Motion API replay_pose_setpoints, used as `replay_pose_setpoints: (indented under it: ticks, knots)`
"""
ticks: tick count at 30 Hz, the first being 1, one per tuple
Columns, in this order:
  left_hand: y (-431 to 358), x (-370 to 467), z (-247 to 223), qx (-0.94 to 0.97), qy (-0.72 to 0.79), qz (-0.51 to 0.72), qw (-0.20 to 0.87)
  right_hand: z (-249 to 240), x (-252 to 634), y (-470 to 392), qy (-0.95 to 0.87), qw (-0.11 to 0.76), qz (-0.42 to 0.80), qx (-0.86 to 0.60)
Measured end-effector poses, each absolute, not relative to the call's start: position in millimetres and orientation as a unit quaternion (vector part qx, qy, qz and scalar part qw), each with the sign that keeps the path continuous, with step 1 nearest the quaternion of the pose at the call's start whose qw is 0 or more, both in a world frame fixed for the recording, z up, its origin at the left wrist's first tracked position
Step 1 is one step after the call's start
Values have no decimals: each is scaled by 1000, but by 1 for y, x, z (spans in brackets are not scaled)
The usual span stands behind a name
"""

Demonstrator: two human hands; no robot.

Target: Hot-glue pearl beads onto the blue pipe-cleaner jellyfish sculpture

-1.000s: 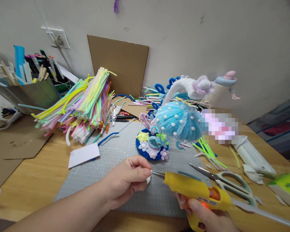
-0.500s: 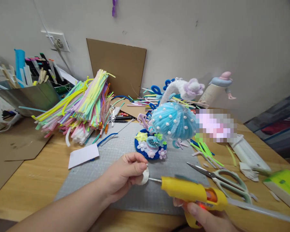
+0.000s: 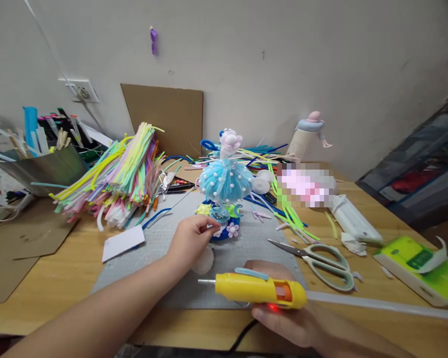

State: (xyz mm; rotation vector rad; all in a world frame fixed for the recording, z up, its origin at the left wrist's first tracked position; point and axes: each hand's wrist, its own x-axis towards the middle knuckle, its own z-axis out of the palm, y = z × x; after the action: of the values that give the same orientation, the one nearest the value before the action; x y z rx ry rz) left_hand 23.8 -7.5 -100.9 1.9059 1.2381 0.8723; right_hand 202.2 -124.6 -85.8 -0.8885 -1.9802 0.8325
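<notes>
My right hand (image 3: 283, 323) grips a yellow hot glue gun (image 3: 259, 291), its metal nozzle pointing left and a red light glowing on it. A long glue stick trails from its rear. The fingers of my left hand (image 3: 194, 238) are pinched at the front of a fuzzy pipe-cleaner craft; whatever small thing they hold is hidden. That craft has a light-blue, pearl-dotted dome (image 3: 226, 181), a pale flower (image 3: 230, 141) above, and a dark-blue base (image 3: 224, 235) with small flowers and a yellow star. A whitish round disc (image 3: 203, 262) shows beside my left wrist, partly covered.
A grey cutting mat (image 3: 134, 278) covers the table's middle. Scissors (image 3: 330, 266) lie right, near a green packet (image 3: 414, 266). Pipe cleaners (image 3: 127, 174) are heaped left beside a metal container (image 3: 41, 174). A white card (image 3: 123, 243) lies front left; cardboard (image 3: 164, 119) leans on the wall.
My left hand has moved away from the nozzle and forward to the craft's base. The glue gun has come back from that hand, still in my right hand. The view has shifted.
</notes>
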Motion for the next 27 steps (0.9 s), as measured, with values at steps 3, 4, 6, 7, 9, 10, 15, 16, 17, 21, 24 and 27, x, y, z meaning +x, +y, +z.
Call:
replay_pose_setpoints:
  ticks: [3,4,6,7,9,10,15,16,17,21,24,27]
  knots:
    - [-6,34,-98,808,480,271,207,-86,203,-126,-784,411,315,-342]
    - [-7,38,-96,822,484,247,172,-86,204,-126,-785,414,311,-340]
    - [-8,43,-95,836,497,201,118,-86,205,-126,-789,417,303,-335]
    - [-9,46,-94,839,505,180,97,-86,206,-126,-790,418,299,-334]
    - [-11,49,-93,838,521,147,65,-86,207,-125,-792,420,293,-332]
    - [-11,51,-93,836,530,134,52,-85,208,-125,-792,422,290,-333]
    - [-12,54,-91,828,551,100,15,-81,208,-126,-787,433,288,-331]
    - [-12,54,-90,829,550,98,13,-80,208,-126,-788,434,288,-329]
    - [-13,54,-90,830,549,97,11,-80,209,-126,-788,435,288,-326]
    - [-15,54,-88,835,543,91,0,-81,210,-126,-792,430,289,-324]
    - [-16,54,-88,840,536,90,-5,-82,211,-126,-793,430,285,-324]
    - [-15,55,-89,840,536,88,-7,-82,211,-126,-788,435,294,-321]
